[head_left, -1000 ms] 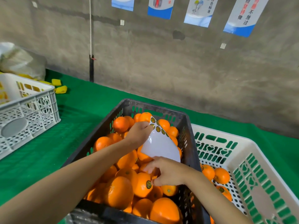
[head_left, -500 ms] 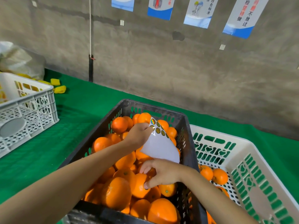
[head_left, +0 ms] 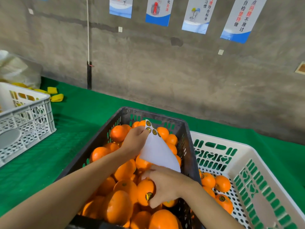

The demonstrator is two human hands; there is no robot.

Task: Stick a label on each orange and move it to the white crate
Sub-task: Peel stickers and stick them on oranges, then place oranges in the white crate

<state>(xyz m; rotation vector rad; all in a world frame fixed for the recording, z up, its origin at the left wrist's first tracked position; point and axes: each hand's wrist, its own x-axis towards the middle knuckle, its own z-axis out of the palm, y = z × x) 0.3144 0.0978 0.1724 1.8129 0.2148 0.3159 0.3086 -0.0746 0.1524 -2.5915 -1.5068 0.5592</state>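
Observation:
A black crate (head_left: pixel 186 138) in front of me is full of oranges. My left hand (head_left: pixel 134 141) holds a white label sheet (head_left: pixel 158 152) above them; a few round gold labels sit at the sheet's top corner. My right hand (head_left: pixel 165 184) wraps around a labelled orange (head_left: pixel 145 192) in the black crate, its gold sticker showing beside my fingers. To the right stands the white crate (head_left: pixel 264 164) with green slots, holding several labelled oranges (head_left: pixel 222 183) at its near left.
A second white lattice crate (head_left: pixel 28 119) stands at the left on the green table cloth (head_left: pixel 69 133). Yellow pieces (head_left: pixel 57 97) and a plastic bag (head_left: pixel 14 70) lie behind it. A concrete wall with posters rises close behind the table.
My right hand has closed around the labelled orange. The left hand and label sheet stay in place.

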